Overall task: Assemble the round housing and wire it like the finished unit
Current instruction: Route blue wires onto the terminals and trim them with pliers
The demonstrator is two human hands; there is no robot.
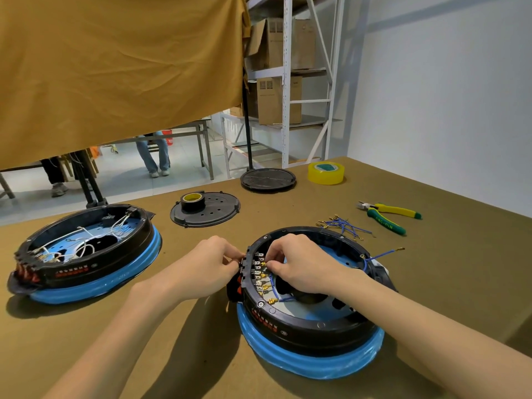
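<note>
So the round housing (311, 300) being worked on sits lower right of centre in the frame, black ring on a blue base, flat on the brown table (446, 283). Both hands are at its left rim, where there's a row of little terminals (259, 272) with brass connectors. The left hand (207, 269) comes in from the lower left and its curled fingertips pinch the outside of the rim right at that terminal block. The right hand (299, 263) reaches over the housing from the right, fingers curled down, pinching what looks like one of the brass connectors near the top of the row; can't make out exactly which one. A few blue wires (276, 292) already run from the lower terminals into the middle, and one more blue wire (383, 253) sticks out past the right edge with a loose connector on its end.

The finished unit (86, 251) is at the left of the frame, same black-and-blue build, with white wiring inside.

Further back: a black cover plate (218, 214) at centre with a roll of black tape (192, 201) sitting on it, another round black plate (268, 178) behind that, and a yellow tape roll (326, 173) to the upper right. Right of the housing there's a pile of spare blue leads (342, 226) and a pair of green and yellow pliers (388, 216)
</note>
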